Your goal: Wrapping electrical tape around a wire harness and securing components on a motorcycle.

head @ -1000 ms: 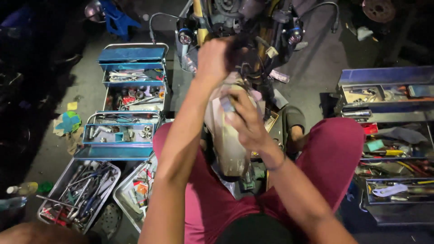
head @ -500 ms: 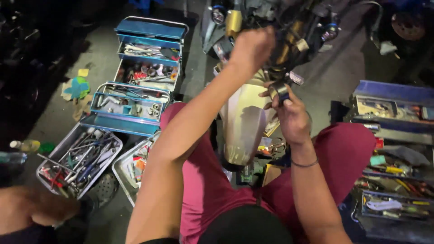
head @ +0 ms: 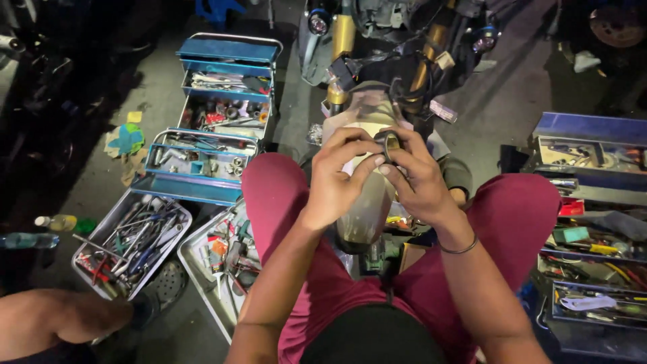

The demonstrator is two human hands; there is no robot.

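Both hands meet over the pale mudguard (head: 367, 202): left hand (head: 337, 176) and right hand (head: 419, 180) pinch what seems a small dark ring (head: 390, 143) between fingertips.

Small dark ring (head: 391, 143) was mostly covered by fingers (head: 357, 141) of both hands; its form could not be resolved. Right toolbox (head: 593, 202) was cut off at the frame edge. Another person's limb (head: 60, 317) was cropped at lower left. Tray (head: 128, 243) tools were too small to identify.

A small dark ring-shaped part (head: 389, 143), held upright between the fingertips of both hands, just above a pale, dusty motorcycle fender (head: 367, 202).
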